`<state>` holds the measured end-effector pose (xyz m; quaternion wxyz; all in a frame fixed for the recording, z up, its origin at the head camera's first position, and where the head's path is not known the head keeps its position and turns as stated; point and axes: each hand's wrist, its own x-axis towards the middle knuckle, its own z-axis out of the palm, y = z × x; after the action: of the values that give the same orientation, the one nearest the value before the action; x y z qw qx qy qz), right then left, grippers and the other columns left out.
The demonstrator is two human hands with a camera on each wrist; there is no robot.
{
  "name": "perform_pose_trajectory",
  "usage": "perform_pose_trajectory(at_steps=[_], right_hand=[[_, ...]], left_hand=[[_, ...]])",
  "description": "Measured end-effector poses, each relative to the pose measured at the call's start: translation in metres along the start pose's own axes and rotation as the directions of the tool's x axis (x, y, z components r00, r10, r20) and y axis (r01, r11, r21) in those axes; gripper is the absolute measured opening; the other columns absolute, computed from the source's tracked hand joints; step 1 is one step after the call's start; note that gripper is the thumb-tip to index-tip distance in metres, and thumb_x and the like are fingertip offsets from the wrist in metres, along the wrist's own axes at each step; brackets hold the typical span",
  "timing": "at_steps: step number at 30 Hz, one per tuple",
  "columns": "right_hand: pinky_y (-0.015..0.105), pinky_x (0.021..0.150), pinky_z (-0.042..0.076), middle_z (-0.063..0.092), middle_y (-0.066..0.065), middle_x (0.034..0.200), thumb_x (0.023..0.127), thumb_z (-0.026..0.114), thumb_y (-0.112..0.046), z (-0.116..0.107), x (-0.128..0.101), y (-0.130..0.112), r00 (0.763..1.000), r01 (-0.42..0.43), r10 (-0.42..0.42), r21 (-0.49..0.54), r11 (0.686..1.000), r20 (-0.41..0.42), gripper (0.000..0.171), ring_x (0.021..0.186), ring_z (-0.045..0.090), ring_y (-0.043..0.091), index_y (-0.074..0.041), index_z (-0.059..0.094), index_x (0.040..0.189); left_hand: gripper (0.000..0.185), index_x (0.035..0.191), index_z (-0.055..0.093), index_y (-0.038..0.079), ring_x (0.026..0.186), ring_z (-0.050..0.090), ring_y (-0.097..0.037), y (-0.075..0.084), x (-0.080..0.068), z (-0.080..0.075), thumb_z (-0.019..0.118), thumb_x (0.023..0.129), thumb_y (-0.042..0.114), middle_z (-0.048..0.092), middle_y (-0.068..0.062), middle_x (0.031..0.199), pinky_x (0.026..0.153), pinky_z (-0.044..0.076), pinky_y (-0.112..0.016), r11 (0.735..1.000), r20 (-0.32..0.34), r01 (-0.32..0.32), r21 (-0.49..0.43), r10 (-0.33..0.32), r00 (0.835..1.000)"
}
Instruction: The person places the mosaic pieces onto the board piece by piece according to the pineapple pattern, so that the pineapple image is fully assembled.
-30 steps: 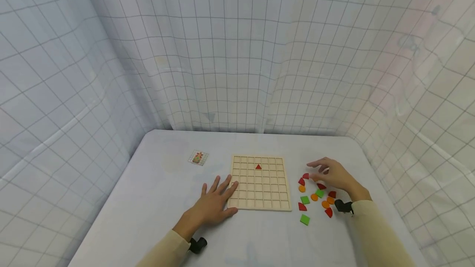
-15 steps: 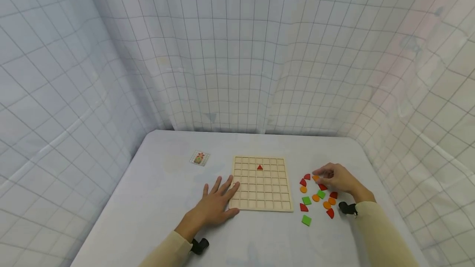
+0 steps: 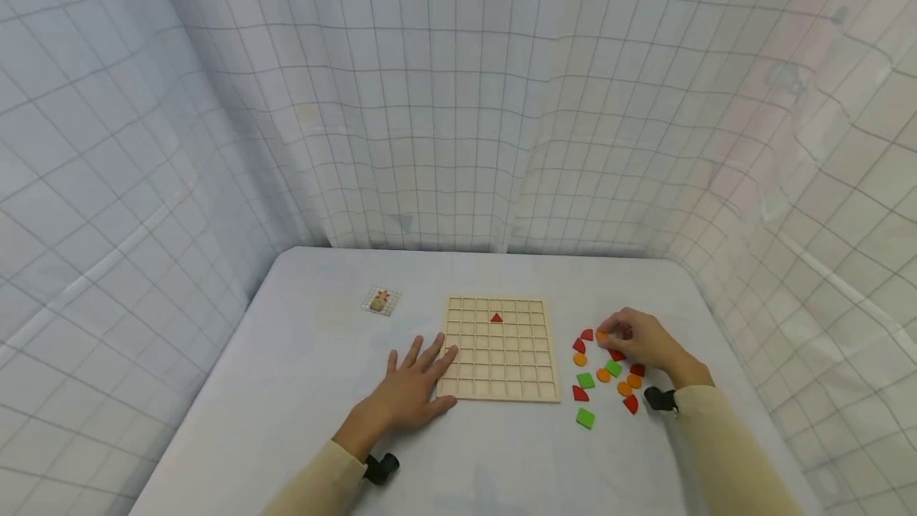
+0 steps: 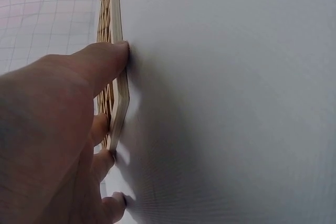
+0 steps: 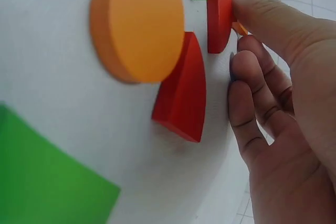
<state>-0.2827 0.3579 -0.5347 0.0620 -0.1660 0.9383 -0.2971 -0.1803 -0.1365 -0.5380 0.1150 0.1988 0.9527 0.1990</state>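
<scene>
My left hand (image 3: 410, 395) lies with fingers spread at the near left corner of a pale wooden grid board (image 3: 501, 395). In the left wrist view the thumb (image 4: 107, 59) presses the board's side edge and other fingertips touch its corner. A red triangle (image 3: 497, 318) sits in a cell near the board's far side. To the board's right, my right hand (image 3: 645, 338) pinches an orange disc (image 3: 602, 336) between thumb and fingertips, low over the table. In the right wrist view the thumb partly hides that orange disc (image 5: 240, 28). A red quarter-round piece (image 3: 617, 355) lies just under the hand.
Loose flat pieces lie around the right hand: several red quarter-rounds (image 3: 580, 393), several orange discs (image 3: 604, 375) and green squares (image 3: 585, 418). A small picture card (image 3: 381, 301) lies left of the board. White gridded curtains (image 3: 430, 102) enclose the white table (image 3: 322, 325).
My right hand has drawn its spread fingers together and come down onto the orange disc. The left hand stays at the board's corner. The whole head view shifts slightly.
</scene>
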Motion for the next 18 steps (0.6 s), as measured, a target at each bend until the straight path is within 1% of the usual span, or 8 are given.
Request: perform_pose_trajectory(at_steps=[4,8,15,18], right_hand=[[0.024,0.078,0.055,0.072,0.0,0.105,0.106,0.09,-0.025,0.002,0.001,-0.002,1.0,0.005,-0.005,-0.012,1.0,-0.004,0.021,0.089,0.059,0.012,-0.011,0.083,0.12],[0.025,0.081,0.057,0.073,0.001,0.107,0.107,0.088,-0.025,0.001,0.002,-0.005,1.0,0.009,-0.009,-0.03,1.0,-0.011,0.021,0.094,0.061,0.014,-0.01,0.082,0.121],[0.025,0.089,0.063,0.078,0.005,0.115,0.108,0.087,-0.021,0.0,0.002,-0.012,0.999,-0.002,0.001,-0.019,1.0,-0.05,0.022,0.105,0.072,0.021,-0.008,0.081,0.124],[0.027,0.091,0.065,0.08,0.007,0.116,0.108,0.087,-0.019,0.002,0.001,-0.015,0.998,-0.001,0.001,-0.006,1.0,-0.061,0.023,0.106,0.075,0.024,-0.007,0.081,0.126]], left_hand=[[0.085,0.185,0.036,0.025,0.183,0.015,-0.052,0.0,-0.001,-0.002,0.071,0.113,0.055,0.02,-0.009,0.198,0.135,0.018,-0.091,1.0,0.002,-0.001,0.003,0.001,1.0],[0.085,0.185,0.035,0.025,0.183,0.014,-0.052,-0.001,0.001,-0.004,0.07,0.114,0.054,0.019,-0.008,0.198,0.136,0.017,-0.09,1.0,0.006,0.001,0.011,-0.002,1.0],[0.085,0.185,0.036,0.022,0.183,0.015,-0.052,0.001,0.001,-0.006,0.071,0.114,0.053,0.021,-0.01,0.198,0.136,0.018,-0.09,1.0,0.003,-0.001,0.01,0.001,1.0],[0.085,0.185,0.036,0.023,0.183,0.015,-0.052,0.002,0.001,-0.004,0.071,0.113,0.054,0.02,-0.009,0.198,0.136,0.018,-0.09,1.0,0.01,0.004,0.015,-0.004,1.0]])
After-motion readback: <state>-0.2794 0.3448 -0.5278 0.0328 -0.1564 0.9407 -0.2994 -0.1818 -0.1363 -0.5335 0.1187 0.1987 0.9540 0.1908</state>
